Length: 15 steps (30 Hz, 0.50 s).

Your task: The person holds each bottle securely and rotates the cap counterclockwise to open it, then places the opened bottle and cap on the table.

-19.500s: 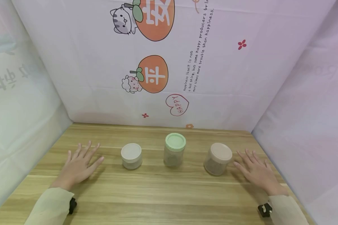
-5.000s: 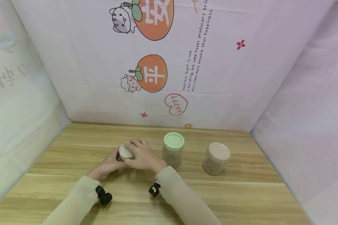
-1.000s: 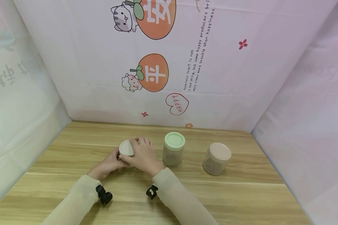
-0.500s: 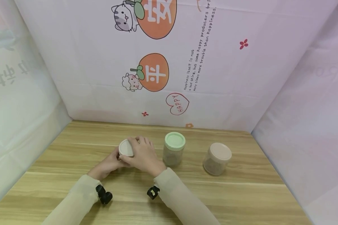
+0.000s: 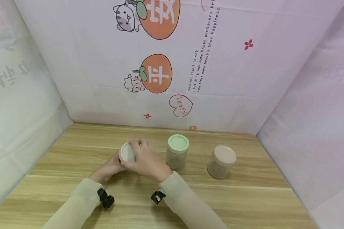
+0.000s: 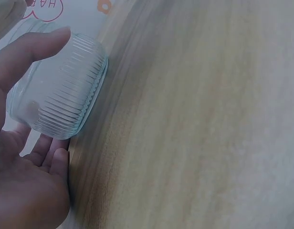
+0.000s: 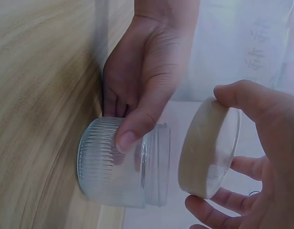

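Note:
In the head view my left hand [image 5: 110, 167] and right hand [image 5: 147, 160] meet over the leftmost jar. The left hand grips this short, ribbed clear glass jar [image 7: 101, 167], its thumb against the side and its fingers behind it. Between the thumb and fingers of my right hand is the off-white round lid [image 7: 199, 148], held by its edge. A gap shows between lid and jar mouth in the right wrist view, and the lid tilts slightly. From the head view the lid and hands hide the glass jar.
A taller jar with a green lid [image 5: 178, 144] stands to the right of the hands. Further right is a jar with a pinkish-beige lid [image 5: 224, 156]. The wooden table [image 5: 126, 206] is enclosed by printed white cloth [image 5: 232, 79] at the back and sides.
Both hands, flat on the table at first, have come to the left jar. Over the last second the right hand has raised the lid off it, shifting slightly left. The other jars stayed put.

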Available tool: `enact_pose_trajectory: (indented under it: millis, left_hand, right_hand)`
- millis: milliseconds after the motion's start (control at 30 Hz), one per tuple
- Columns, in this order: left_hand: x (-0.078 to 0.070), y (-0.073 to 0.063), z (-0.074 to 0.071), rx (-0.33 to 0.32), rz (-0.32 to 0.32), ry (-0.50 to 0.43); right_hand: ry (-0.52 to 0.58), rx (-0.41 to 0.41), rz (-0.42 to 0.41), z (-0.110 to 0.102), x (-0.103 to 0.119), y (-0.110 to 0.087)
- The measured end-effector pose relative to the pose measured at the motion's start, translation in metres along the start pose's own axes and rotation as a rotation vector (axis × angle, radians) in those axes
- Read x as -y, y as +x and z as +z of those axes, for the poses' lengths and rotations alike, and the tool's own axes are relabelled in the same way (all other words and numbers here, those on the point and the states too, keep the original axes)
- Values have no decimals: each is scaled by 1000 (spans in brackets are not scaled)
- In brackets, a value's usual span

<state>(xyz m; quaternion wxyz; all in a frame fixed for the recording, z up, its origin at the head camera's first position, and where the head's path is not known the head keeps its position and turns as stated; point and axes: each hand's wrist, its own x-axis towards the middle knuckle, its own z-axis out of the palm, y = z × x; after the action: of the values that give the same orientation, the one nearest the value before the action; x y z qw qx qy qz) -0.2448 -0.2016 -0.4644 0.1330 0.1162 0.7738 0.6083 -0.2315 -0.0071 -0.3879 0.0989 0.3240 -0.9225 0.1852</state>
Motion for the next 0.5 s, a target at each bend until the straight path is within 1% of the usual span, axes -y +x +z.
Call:
enact_pose_trajectory:
  millis: [167,333,500]
  left_hand:
    - [0,-1,-1,5,12,-1]
    - [-1,-2,-1,15,17,-29]
    - [-1,-1,0,17,1,-50]
  right_hand:
    - [43,18,3,-4,0,-3]
    - [120,45,5,-8,-2,-8]
    - [193,98,24,-13,-3,-12]
